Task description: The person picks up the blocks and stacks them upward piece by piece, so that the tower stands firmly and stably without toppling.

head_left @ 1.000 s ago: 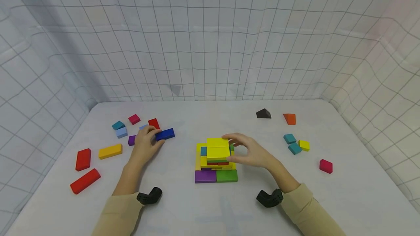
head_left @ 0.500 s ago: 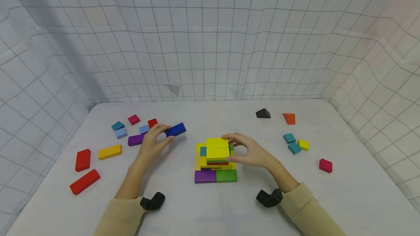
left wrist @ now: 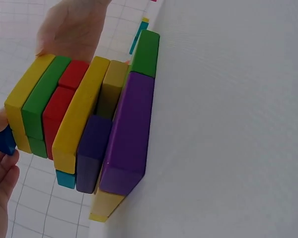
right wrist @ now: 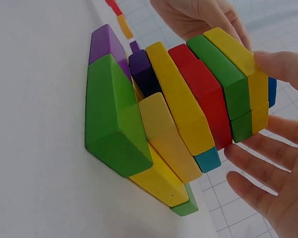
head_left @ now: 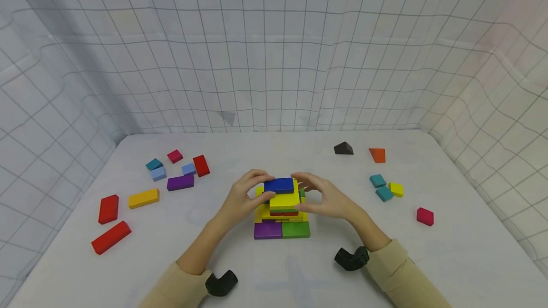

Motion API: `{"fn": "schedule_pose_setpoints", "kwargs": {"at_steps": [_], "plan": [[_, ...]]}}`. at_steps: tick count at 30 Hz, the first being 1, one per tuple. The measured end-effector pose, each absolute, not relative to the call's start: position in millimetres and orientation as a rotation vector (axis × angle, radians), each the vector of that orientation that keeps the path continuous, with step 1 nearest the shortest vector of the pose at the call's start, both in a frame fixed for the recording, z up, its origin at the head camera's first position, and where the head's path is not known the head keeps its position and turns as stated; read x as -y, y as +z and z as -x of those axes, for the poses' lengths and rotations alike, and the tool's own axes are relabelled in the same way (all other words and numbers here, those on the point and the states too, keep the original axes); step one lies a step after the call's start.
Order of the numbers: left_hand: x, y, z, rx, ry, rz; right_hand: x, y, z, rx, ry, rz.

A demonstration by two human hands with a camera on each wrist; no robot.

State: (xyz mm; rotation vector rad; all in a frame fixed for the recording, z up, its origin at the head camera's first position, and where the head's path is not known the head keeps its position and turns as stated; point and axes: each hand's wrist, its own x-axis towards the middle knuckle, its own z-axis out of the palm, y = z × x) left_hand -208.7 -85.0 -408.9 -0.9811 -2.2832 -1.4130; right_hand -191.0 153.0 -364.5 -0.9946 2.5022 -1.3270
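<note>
A left hand (head_left: 241, 196) pinches a blue block (head_left: 280, 185) by its left end atop a block tower (head_left: 282, 209), center surface (head_left: 205, 260), while the right hand (head_left: 327, 198) curves around the right side of the upper yellow blocks (head_left: 284, 200), thumb near, fingers far. I judge the stacking well along, several layers up; whether the blue block bears fully on the yellow, I cannot tell. Loose at left I count nine blocks, among them a purple block (head_left: 180, 183) and an amber block (head_left: 143, 198); at right, six, including a black triangular block (head_left: 344, 148) and an orange wedge (head_left: 378, 155). The blue block lies flat, its long axis running left to right.
</note>
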Motion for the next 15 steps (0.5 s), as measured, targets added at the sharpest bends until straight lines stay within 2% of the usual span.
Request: {"fn": "schedule_pose_setpoints", "kwargs": {"at_steps": [15], "plan": [[70.2, -412.3, 211.5, 2.281, -1.47, 0.955, -154.8, -366.7, 192.2, -2.479, -1.338, 1.008]]}}
